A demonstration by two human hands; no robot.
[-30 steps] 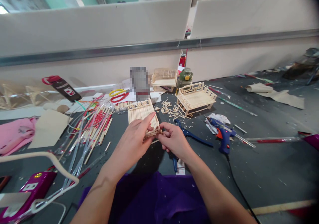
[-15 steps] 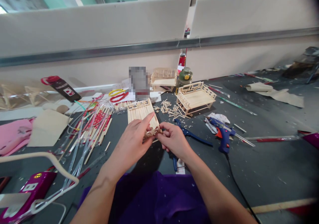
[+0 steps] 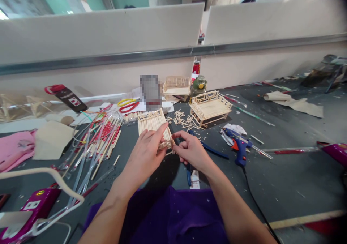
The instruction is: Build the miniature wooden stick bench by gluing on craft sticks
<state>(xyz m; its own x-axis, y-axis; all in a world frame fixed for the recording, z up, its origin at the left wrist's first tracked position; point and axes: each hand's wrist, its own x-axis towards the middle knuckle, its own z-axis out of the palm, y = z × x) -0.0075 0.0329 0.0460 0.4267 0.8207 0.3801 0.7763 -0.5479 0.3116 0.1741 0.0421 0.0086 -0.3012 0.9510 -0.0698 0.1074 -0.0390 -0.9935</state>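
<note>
A miniature bench of pale wooden sticks (image 3: 151, 125), with a slatted seat and a low railing at its far end, lies in front of me. My left hand (image 3: 148, 150) is closed around its near side, thumb along the slats, partly covering a small railing there. At the near right corner, my right hand (image 3: 192, 149) has its thumb and forefinger pinched against the frame; the other fingers are curled under. Whether a tiny separate stick is between those fingertips I cannot tell. Blue-handled pliers (image 3: 214, 150) lie just beyond my right hand, partly hidden by it.
A blue glue gun (image 3: 240, 152) with a cord lies at the right. Behind stand a finished stick bench (image 3: 211, 108), another bench (image 3: 177, 88) and a green-lidded jar (image 3: 200, 84). Cut stick pieces (image 3: 182, 118) are scattered mid-table. Left are bundled sticks (image 3: 110, 130), red-and-yellow-handled scissors (image 3: 129, 106) and a bottle (image 3: 67, 98).
The camera view has tilted up and turned slightly right. My right thumb and forefinger have shifted a little at the bench's corner, with more of the corner showing. My left hand keeps its hold.
</note>
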